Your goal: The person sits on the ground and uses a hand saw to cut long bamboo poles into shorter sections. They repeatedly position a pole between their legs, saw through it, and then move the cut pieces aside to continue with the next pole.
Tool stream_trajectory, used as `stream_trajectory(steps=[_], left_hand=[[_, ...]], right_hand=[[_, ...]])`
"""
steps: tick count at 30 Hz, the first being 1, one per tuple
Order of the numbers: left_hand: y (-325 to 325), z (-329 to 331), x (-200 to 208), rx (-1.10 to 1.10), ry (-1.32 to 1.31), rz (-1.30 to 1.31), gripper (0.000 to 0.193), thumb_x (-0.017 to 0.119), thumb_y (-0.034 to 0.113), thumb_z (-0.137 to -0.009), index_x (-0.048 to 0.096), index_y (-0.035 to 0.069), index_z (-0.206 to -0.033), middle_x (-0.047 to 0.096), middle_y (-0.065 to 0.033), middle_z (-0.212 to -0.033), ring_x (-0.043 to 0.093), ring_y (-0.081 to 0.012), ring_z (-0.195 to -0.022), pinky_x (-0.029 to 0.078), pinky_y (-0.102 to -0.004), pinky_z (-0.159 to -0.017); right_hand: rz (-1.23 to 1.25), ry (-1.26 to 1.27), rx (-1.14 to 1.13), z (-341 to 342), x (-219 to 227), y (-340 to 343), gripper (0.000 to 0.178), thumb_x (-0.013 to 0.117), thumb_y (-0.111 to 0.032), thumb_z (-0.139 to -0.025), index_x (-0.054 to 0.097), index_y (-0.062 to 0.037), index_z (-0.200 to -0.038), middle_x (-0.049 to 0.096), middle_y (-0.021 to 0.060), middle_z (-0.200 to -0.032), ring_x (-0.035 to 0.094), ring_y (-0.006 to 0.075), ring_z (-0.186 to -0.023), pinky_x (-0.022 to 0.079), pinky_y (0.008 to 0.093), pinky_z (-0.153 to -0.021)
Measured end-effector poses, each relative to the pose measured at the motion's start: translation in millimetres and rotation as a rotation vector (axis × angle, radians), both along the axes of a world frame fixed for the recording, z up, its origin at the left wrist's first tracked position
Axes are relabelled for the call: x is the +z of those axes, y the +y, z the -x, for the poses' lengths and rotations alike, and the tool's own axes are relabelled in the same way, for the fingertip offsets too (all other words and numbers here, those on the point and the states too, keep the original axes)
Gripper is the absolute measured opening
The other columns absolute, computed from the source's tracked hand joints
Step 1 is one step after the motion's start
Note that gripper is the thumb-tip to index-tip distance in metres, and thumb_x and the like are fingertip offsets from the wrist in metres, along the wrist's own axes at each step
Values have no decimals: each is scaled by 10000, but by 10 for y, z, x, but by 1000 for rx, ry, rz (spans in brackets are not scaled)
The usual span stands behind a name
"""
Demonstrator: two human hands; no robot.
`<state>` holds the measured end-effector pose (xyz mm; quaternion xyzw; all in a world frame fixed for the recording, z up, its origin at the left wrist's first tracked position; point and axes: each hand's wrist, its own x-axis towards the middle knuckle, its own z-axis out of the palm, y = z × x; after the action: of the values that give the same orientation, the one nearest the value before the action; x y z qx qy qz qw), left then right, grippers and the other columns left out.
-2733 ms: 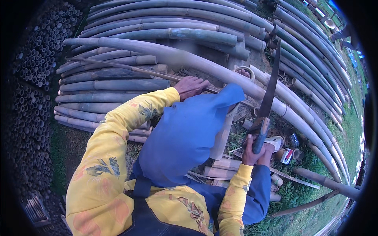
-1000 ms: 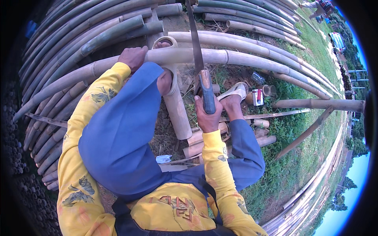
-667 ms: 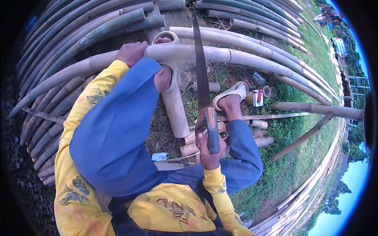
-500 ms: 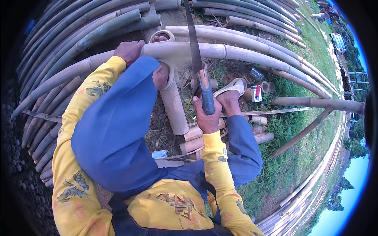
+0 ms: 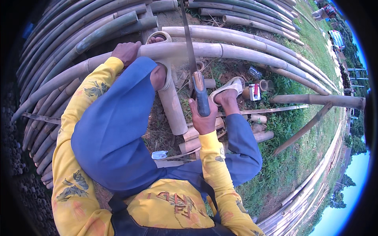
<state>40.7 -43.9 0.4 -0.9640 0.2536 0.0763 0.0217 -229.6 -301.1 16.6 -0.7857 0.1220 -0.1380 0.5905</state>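
A long pale bamboo pole [image 5: 244, 56] runs crosswise in front of me. Over its left part my left hand [image 5: 126, 54] is closed, knuckles up. My right hand [image 5: 204, 120] grips the dark rounded handle of a saw [image 5: 188, 41], pale at its front end. The narrow blade points away from me and crosses the pole to the right of my left hand. I cannot see how deep its teeth sit. Under the pole, beside my left foot [image 5: 157, 76], lies a thick bamboo tube [image 5: 173, 112] with an open ring-like end [image 5: 163, 37] beyond the pole.
Stacked bamboo poles [image 5: 94, 35] fill the far left, with more poles [image 5: 252, 21] at the far right. Near my sandalled right foot [image 5: 228, 92] are a red-and-white pack [image 5: 254, 92] and a clear bottle [image 5: 255, 72]. Short bamboo pieces [image 5: 191, 145] lie between my legs.
The saw and my right hand have come slightly toward me. My left hand keeps its place on the pole. The whole view has shifted a little.
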Motion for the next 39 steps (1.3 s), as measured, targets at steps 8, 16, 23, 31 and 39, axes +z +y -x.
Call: stream_trajectory(steps=[8,16,23,31,39], left_hand=[[86,76,-112,30,-30,55,226,581,213,-943,603,40,-1087,728,-223,-1013,714,-408,-997,564,-514,-847],[85,66,-29,-22,-35,57,210,579,204,-942,605,40,-1070,733,-222,-1019,721,-411,-962,570,-518,-826],[52,73,-69,5,-47,64,212,570,204,-947,602,41,-1079,733,-224,-1023,719,-406,-982,567,-524,-833],[74,85,-148,-15,-4,23,241,585,238,-940,601,43,-1081,732,-226,-1014,716,-410,-987,562,-530,-832],[60,62,-101,-9,-79,70,233,596,224,-937,600,33,-1070,733,-222,-993,723,-405,-966,571,-515,-820]], right_hand=[[139,71,14,1467,220,164,341,703,21,-900,674,38,-1240,732,95,-952,667,110,-817,531,276,-764],[9,18,29,292,86,148,89,729,-31,-916,660,4,-959,584,-9,-712,495,54,-640,435,259,-587],[-36,167,-3,1613,205,-2,157,705,-3,-911,680,30,-1062,648,42,-781,563,90,-669,492,261,-657],[-16,87,50,502,87,42,117,712,-39,-940,645,15,-1019,635,4,-811,514,63,-720,463,252,-670],[-137,122,-21,1286,52,-27,237,688,22,-913,682,59,-1146,703,86,-878,632,101,-784,518,261,-757]])
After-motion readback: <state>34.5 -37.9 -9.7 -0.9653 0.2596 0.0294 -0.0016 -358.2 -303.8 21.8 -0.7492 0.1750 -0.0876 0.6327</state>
